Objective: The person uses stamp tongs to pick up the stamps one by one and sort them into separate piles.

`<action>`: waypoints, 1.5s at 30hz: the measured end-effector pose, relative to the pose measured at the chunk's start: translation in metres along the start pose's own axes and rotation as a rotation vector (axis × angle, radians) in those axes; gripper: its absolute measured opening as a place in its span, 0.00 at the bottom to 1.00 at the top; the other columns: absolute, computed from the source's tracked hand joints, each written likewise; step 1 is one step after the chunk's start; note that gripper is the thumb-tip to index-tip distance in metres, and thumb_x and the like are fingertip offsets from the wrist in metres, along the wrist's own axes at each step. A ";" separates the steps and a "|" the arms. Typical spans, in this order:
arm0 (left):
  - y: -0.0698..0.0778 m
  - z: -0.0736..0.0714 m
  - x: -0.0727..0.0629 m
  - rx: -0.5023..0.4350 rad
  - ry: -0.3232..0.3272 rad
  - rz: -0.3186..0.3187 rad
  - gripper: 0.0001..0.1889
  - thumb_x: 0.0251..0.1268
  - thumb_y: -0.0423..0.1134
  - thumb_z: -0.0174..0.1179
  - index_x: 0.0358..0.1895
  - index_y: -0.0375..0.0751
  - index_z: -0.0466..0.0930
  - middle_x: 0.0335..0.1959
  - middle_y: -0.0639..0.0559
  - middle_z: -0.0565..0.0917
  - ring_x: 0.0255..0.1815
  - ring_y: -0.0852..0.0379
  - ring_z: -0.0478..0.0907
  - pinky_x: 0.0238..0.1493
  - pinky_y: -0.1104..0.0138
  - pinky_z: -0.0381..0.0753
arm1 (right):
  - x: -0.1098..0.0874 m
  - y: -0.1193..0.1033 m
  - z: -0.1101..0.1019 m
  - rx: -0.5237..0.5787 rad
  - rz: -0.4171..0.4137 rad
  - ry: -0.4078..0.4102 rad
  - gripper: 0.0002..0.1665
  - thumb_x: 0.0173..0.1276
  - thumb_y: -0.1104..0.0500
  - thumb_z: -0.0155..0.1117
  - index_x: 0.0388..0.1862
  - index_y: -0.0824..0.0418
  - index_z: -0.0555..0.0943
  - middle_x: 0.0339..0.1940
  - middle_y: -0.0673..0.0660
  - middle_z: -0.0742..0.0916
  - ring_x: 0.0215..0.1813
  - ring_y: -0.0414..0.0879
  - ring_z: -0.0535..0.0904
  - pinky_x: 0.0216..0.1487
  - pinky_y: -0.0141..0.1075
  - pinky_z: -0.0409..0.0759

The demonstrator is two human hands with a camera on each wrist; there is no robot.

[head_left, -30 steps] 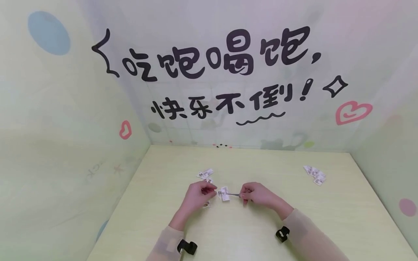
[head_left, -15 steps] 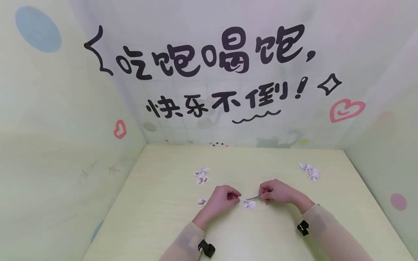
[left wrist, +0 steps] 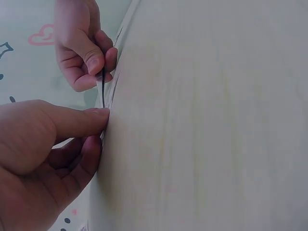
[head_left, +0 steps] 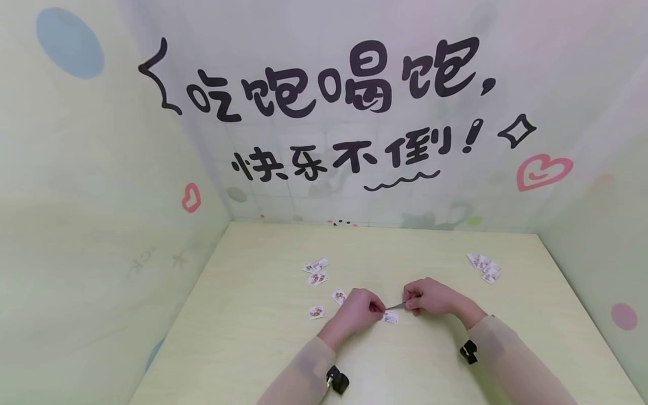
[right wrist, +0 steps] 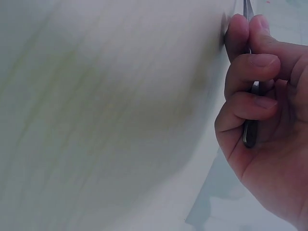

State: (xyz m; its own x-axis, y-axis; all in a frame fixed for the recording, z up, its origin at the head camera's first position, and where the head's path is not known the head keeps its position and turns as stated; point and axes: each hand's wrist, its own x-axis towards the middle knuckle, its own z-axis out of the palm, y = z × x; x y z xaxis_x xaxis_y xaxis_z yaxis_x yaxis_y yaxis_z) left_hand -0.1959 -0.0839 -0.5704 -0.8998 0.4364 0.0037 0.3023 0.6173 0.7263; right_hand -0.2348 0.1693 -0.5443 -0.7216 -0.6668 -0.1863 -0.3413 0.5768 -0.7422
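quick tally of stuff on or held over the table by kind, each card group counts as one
Tweezers: 1
Card groups: 2 (left group, right group)
Single cards: 3 (leftmost card, middle card, rightmost card)
Total: 6

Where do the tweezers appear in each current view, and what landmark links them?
Head: right of centre, below the middle; tweezers between the left hand and right hand.
Left wrist: upper left; tweezers pointing down from the right hand.
Right wrist: upper right; tweezers in the right hand, cut by the top edge.
Shared landmark: the right hand, holding the tweezers.
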 end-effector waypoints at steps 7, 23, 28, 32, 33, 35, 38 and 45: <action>0.005 0.000 0.001 0.045 -0.005 -0.030 0.06 0.60 0.26 0.75 0.35 0.41 0.93 0.30 0.55 0.90 0.28 0.68 0.80 0.37 0.75 0.81 | -0.010 0.003 0.001 0.118 0.090 -0.024 0.09 0.80 0.61 0.65 0.36 0.60 0.84 0.25 0.53 0.86 0.25 0.40 0.70 0.30 0.32 0.69; 0.004 0.005 -0.004 -0.020 0.039 -0.095 0.05 0.60 0.28 0.76 0.35 0.41 0.92 0.27 0.60 0.85 0.28 0.67 0.78 0.35 0.74 0.81 | -0.043 0.004 0.020 0.166 0.179 0.194 0.07 0.78 0.57 0.68 0.42 0.59 0.84 0.28 0.51 0.86 0.33 0.47 0.76 0.37 0.35 0.71; 0.005 0.006 -0.003 -0.019 0.035 -0.078 0.04 0.61 0.28 0.76 0.35 0.40 0.92 0.27 0.60 0.86 0.27 0.69 0.77 0.35 0.75 0.80 | -0.047 0.002 0.020 0.145 0.185 0.174 0.05 0.75 0.59 0.71 0.40 0.59 0.84 0.27 0.51 0.86 0.31 0.47 0.76 0.34 0.35 0.71; 0.007 0.006 -0.003 -0.032 0.036 -0.077 0.04 0.61 0.27 0.76 0.35 0.39 0.91 0.27 0.59 0.85 0.27 0.68 0.77 0.34 0.74 0.81 | -0.049 -0.003 0.022 0.190 0.163 0.124 0.06 0.76 0.59 0.71 0.40 0.61 0.85 0.27 0.53 0.87 0.31 0.46 0.76 0.33 0.33 0.70; 0.007 0.006 -0.003 -0.033 0.037 -0.078 0.04 0.61 0.27 0.76 0.35 0.39 0.91 0.27 0.59 0.85 0.27 0.68 0.77 0.34 0.74 0.81 | -0.050 -0.005 0.022 0.205 0.161 0.119 0.07 0.76 0.59 0.70 0.40 0.61 0.85 0.27 0.54 0.87 0.31 0.47 0.76 0.33 0.33 0.70; 0.007 0.006 -0.003 -0.033 0.036 -0.079 0.04 0.61 0.27 0.76 0.35 0.39 0.91 0.27 0.59 0.85 0.27 0.68 0.77 0.34 0.74 0.81 | -0.050 -0.007 0.024 0.219 0.158 0.122 0.06 0.76 0.59 0.70 0.40 0.62 0.84 0.27 0.54 0.87 0.31 0.47 0.77 0.34 0.33 0.71; 0.008 0.005 -0.004 -0.029 0.033 -0.081 0.04 0.61 0.28 0.76 0.35 0.39 0.91 0.26 0.59 0.85 0.27 0.68 0.76 0.34 0.74 0.80 | -0.051 -0.008 0.027 0.231 0.174 0.140 0.06 0.76 0.61 0.68 0.39 0.63 0.84 0.27 0.54 0.87 0.31 0.48 0.77 0.34 0.34 0.72; 0.007 0.005 -0.002 -0.022 0.048 -0.070 0.04 0.61 0.28 0.76 0.34 0.40 0.92 0.26 0.60 0.85 0.27 0.68 0.77 0.34 0.74 0.80 | -0.049 -0.012 0.035 0.165 0.222 0.211 0.07 0.78 0.61 0.66 0.37 0.59 0.82 0.24 0.52 0.85 0.29 0.47 0.74 0.33 0.36 0.69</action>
State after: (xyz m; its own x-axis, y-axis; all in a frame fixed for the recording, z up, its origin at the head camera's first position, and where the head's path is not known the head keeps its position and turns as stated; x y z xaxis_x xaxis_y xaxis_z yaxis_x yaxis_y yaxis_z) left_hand -0.1899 -0.0771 -0.5692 -0.9326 0.3606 -0.0155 0.2316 0.6308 0.7406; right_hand -0.1739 0.1785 -0.5491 -0.8817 -0.4116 -0.2308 -0.0722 0.6010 -0.7960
